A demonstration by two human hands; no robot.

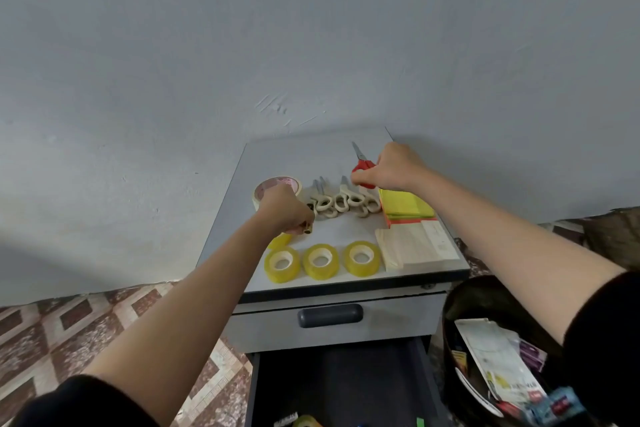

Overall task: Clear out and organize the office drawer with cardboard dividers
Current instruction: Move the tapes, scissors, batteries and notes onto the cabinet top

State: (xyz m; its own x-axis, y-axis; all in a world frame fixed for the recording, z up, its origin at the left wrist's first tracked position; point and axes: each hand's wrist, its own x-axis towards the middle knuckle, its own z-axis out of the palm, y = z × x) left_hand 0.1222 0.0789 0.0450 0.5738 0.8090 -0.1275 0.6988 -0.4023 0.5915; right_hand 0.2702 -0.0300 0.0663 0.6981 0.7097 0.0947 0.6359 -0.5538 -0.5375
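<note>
On top of the grey cabinet [294,156], my right hand [391,166] grips the red handles of the red scissors [360,159], blades pointing to the wall. My left hand [284,208] pinches a small brass-coloured object [307,228] just above a yellow tape roll [280,240]. Three more yellow tape rolls [320,261] stand in a row at the front edge. Several cream-handled scissors [341,203] lie between my hands. A masking tape roll [277,185] sits behind my left hand. The open drawer [343,388] below holds a few items at its front.
Yellow and orange sticky notes [407,206] and a stack of cream paper [415,246] lie on the cabinet's right side. The upper drawer with a dark handle [330,315] is closed. A dark bin [498,354] full of discarded papers stands to the right on the patterned floor [69,333].
</note>
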